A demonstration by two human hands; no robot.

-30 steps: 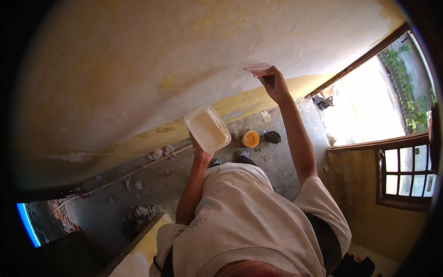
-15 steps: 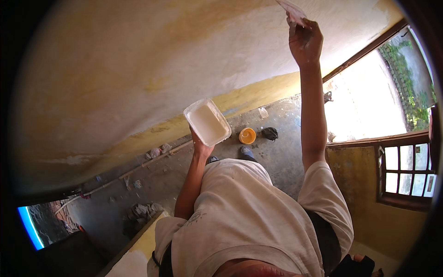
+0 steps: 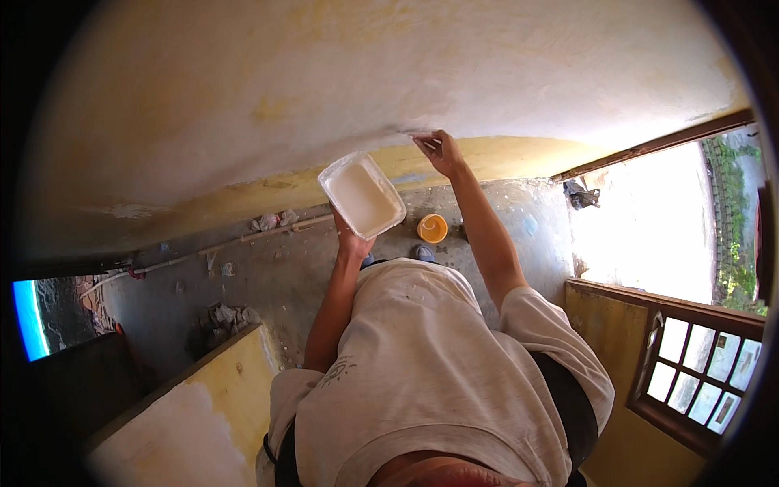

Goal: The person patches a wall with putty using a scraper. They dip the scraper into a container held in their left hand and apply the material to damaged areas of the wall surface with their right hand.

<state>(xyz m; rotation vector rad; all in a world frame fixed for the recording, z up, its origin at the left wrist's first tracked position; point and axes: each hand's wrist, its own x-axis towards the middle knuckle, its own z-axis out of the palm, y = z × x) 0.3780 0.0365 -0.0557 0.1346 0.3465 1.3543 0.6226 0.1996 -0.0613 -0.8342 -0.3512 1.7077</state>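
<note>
My left hand [image 3: 353, 241] grips a white rectangular tub [image 3: 334, 195] from underneath and the near side, its open top facing up. Whitish paste or paint [image 3: 365, 199] coats the tub's inside. Up and to the right of the tub, my right hand [image 3: 442, 154] pinches a thin, flat, pale spreader [image 3: 416, 134]. It is seen nearly edge-on and appears to lie against the wall [image 3: 268, 73], which has smooth off-white patches over yellow. Below that smoothed area runs a bare yellow strip [image 3: 503, 154]. My right fingertips are close to the wall surface.
A small orange-yellow bucket [image 3: 432, 230] stands on the grey floor just beyond my feet [image 3: 424, 252]. A long pale pole [image 3: 239, 241] and crumpled bags [image 3: 274, 220] lie by the wall. To the right are a bright doorway, a black bag [image 3: 583, 195] and a paned window [image 3: 704, 365].
My right hand has come down and left with the spreader, from high on the right to the wall just above the tub. The tub remains in my left hand, almost in place.
</note>
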